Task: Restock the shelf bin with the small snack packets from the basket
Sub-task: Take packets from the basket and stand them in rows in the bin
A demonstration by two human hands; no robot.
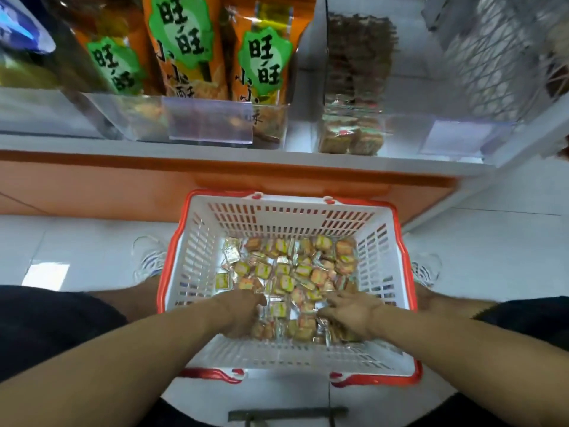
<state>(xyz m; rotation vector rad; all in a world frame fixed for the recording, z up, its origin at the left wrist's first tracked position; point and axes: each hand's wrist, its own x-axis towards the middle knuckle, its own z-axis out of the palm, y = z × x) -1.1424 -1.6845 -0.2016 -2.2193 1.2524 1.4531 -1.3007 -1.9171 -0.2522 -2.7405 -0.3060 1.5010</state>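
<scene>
A white basket with an orange rim (381, 263) stands on the floor below the shelf. Several small snack packets (286, 272) cover its bottom. My left hand (241, 312) reaches into the near left of the basket, fingers curled down among the packets. My right hand (351, 312) lies on the packets at the near right, fingers spread and pointing left. Whether either hand grips a packet is hidden. On the shelf above, a clear shelf bin (406, 134) holds a few of the same packets (351, 137) at its left end.
Tall orange snack bags (261, 75) stand in a clear bin at the shelf's left. An orange base panel (123, 192) runs under the shelf. My shoes (151, 260) flank the basket on the white tiled floor. A wire mesh divider (492, 57) stands at the upper right.
</scene>
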